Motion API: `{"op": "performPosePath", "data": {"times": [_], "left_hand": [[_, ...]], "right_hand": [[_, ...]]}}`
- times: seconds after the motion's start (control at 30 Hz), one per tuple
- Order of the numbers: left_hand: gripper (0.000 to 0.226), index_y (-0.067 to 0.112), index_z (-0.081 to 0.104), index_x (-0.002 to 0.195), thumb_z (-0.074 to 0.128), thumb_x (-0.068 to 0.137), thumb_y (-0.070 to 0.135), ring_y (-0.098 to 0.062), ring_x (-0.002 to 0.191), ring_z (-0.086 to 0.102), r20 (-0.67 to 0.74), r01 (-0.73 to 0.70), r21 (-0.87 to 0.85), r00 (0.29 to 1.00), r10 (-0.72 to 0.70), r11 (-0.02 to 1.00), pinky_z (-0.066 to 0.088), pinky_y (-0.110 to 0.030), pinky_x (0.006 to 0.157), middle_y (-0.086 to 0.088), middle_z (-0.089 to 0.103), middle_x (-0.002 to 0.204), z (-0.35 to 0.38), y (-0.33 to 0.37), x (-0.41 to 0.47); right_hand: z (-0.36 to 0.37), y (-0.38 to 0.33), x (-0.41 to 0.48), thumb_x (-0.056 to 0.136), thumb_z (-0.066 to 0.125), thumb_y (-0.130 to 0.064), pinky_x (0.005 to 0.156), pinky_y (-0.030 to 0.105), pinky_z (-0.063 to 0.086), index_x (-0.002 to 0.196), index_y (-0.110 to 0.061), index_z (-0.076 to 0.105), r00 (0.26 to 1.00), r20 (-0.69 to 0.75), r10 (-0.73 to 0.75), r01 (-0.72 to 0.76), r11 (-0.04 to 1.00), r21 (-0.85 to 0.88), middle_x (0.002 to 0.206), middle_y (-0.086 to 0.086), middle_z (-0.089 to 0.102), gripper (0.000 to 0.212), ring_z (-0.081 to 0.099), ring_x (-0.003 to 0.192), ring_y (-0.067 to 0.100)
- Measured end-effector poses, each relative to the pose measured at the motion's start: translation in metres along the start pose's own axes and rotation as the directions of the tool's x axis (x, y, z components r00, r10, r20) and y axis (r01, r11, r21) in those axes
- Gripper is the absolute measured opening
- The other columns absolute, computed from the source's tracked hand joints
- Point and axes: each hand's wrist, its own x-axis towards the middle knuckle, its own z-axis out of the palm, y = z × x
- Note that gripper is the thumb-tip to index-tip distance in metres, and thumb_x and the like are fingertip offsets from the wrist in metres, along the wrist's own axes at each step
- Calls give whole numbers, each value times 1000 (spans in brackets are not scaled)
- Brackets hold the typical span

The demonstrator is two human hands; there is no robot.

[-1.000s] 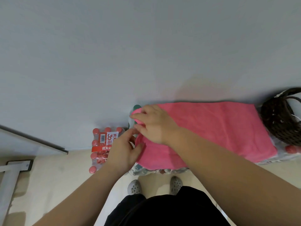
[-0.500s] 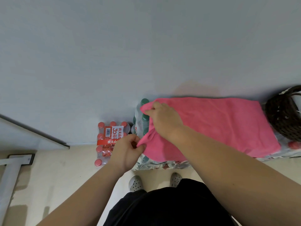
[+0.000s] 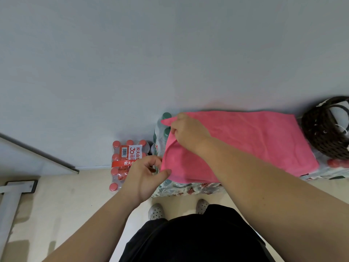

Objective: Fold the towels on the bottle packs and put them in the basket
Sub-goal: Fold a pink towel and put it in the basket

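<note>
1. Nearest the camera, the person's dark clothing filled the bottom centre, with two perforated light shoes on the pale floor just beyond it.
2. The left hand was at the near-left corner of the pink towel. Its fingers were closed in a pinch on that corner, with the thumb lying along the towel's near edge.
3. The right hand reached further in, at the far-left corner of the towel. Its fingers were closed on that corner, which was lifted slightly and pulled to a point towards the left.
4. The towel lay spread flat over the wrapped bottle packs, covering most of their top. Between the two hands its left edge was raised and curved clear of the packs; green bottle caps showed just to the left of that edge.
5. A separate pack of red-capped bottles stood on the floor just to the left of the left hand, partly hidden by it.
6. The dark woven basket stood at the right end of the packs, just beside the towel's right edge.
7. A plain grey wall rose behind everything.
</note>
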Motion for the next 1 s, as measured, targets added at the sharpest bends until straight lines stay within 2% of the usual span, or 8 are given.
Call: {"op": "performPosePath", "data": {"times": [0.17,0.23,0.3,0.37,0.47,0.7,0.83,1.0], "left_hand": [[25,16,58,67,78,82,20,-19,58,52,-4,36,84,999,-35,996,44,-36,63,-6,59,62,1,-10,-3],[21,12,59,73,77,83,19,-24,60,55,4,70,100,997,-71,992,47,-38,63,-13,62,66,0,-14,-5],[16,9,61,77,76,83,11,-16,58,56,-3,109,120,994,-109,987,47,-31,59,-12,64,66,-3,-17,-9],[11,8,64,81,75,82,5,-13,57,55,-14,161,81,987,-161,984,44,-28,58,-16,65,68,-7,-18,-12],[6,9,67,85,70,83,4,-20,59,57,-51,215,23,976,-214,976,49,-36,61,-22,67,74,-15,-21,-18],[13,4,66,87,66,82,-7,-23,59,57,-61,169,-119,982,-177,978,51,-38,63,-21,65,68,-22,-6,-29],[20,6,68,94,69,82,-10,-23,60,56,67,108,-149,993,-99,983,51,-34,64,-17,61,67,-2,16,-21],[30,13,68,105,76,81,-3,-18,61,57,253,56,-119,967,-24,991,49,-24,62,-5,61,67,48,43,-1]], "right_hand": [[22,-3,-3,84,35,-26,102,44,45,133,-10,59,996,-88,-30,27,999,-37,145,1,49,56,55,117,32],[22,-11,1,82,40,-29,104,45,43,139,-5,51,997,-77,-2,-1,999,-41,149,6,45,62,52,121,36],[19,-24,3,88,51,-29,109,47,37,149,-5,39,998,-52,21,-23,999,-32,150,11,41,67,45,129,37],[18,-35,10,93,54,-32,116,45,30,155,-9,25,999,-22,41,-41,999,23,157,11,31,72,35,139,34],[20,-46,20,96,53,-34,120,39,22,158,-13,15,997,30,73,-77,987,144,163,9,21,75,25,147,29],[16,-49,22,97,58,-30,121,25,13,157,-13,20,999,44,9,-27,910,413,165,2,18,73,17,151,14],[1,-34,15,94,62,-25,122,37,24,155,-13,29,998,-34,43,-15,810,586,163,0,26,70,29,147,13],[-23,16,-10,94,64,-15,122,35,24,153,-11,32,988,-96,122,-18,703,711,160,1,31,67,31,146,10]]}}
